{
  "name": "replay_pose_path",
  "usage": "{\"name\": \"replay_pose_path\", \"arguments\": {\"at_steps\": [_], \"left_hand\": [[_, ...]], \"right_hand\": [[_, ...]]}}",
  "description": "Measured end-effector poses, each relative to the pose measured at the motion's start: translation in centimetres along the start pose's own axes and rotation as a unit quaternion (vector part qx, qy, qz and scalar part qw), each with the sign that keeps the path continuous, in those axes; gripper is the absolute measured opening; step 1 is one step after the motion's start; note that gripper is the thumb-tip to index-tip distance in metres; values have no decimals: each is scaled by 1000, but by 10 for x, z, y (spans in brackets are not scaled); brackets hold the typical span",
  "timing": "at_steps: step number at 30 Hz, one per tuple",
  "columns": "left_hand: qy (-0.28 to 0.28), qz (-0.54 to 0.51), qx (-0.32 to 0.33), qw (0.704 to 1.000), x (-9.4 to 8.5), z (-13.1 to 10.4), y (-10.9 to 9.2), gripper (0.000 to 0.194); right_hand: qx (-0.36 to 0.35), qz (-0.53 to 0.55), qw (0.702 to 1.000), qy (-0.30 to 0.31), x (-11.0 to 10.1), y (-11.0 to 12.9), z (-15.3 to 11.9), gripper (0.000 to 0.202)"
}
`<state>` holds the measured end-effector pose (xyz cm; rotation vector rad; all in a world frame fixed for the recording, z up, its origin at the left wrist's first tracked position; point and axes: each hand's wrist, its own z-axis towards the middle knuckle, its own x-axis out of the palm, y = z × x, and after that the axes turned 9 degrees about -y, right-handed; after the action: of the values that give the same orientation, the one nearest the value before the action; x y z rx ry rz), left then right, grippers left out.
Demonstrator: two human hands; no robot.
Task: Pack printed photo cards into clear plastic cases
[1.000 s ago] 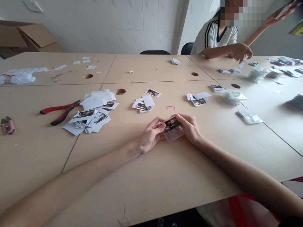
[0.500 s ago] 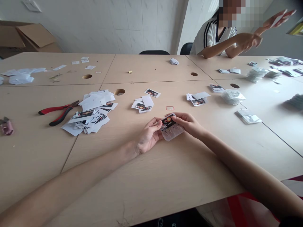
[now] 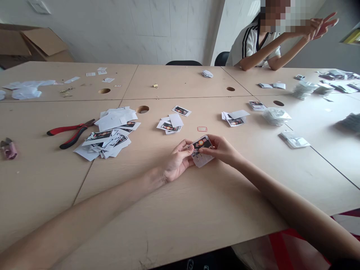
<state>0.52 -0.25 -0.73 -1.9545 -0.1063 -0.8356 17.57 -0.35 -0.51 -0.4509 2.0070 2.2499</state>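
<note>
Between my two hands is a small, flat, see-through plastic case (image 3: pixel 203 161), tilted above the table. A printed black card (image 3: pixel 201 143) with an orange burst and white marks lies over its upper part. My left hand (image 3: pixel 180 159) grips the left edge, thumb on top and fingers beneath. From the right, my right hand (image 3: pixel 223 150) holds the card and case, its thumb pressed on the card's front. Small pieces inside the case are too tiny to name. Just beyond my hands lies a small red-outlined rectangle (image 3: pixel 201 129).
Loose printed cards (image 3: pixel 112 138) are heaped on the left beside red-and-black pliers (image 3: pixel 70 134). Smaller card piles (image 3: pixel 170 123) lie ahead. Stacks of clear packs (image 3: pixel 277 116) stand on the right. Round holes (image 3: pixel 142 109) pierce the table. A person (image 3: pixel 253 45) sits across.
My right thumb has slid down and left across the card, covering its lower part. My left hand keeps its grip. The person opposite has brought their hands together.
</note>
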Motion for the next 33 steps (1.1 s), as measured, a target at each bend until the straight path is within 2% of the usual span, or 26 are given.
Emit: {"name": "replay_pose_path", "arguments": {"at_steps": [4,8,15,21,26,30,33], "left_hand": [[10,11,2,1000,-2,0,0,7],[12,8,6,1000,-3,1,1,5],[25,14,3,1000,0,0,0,6],[35,10,-2,999,-2,0,-1,6],[54,0,-8,999,-3,2,-1,2],[82,14,-14,996,-3,2,-2,6],[73,30,-8,997,-3,2,-2,8]], "right_hand": [[4,-34,998,-57,12,-1,-3,28],[-25,-71,992,-102,21,-3,-6,32],[-32,-146,980,-134,23,-9,-8,45],[-27,-122,989,-84,15,-6,-3,35],[-33,-43,998,12,4,-1,-2,22],[-2,-23,997,68,-4,-3,-2,23],[10,10,997,75,-6,-7,-2,28]]}}
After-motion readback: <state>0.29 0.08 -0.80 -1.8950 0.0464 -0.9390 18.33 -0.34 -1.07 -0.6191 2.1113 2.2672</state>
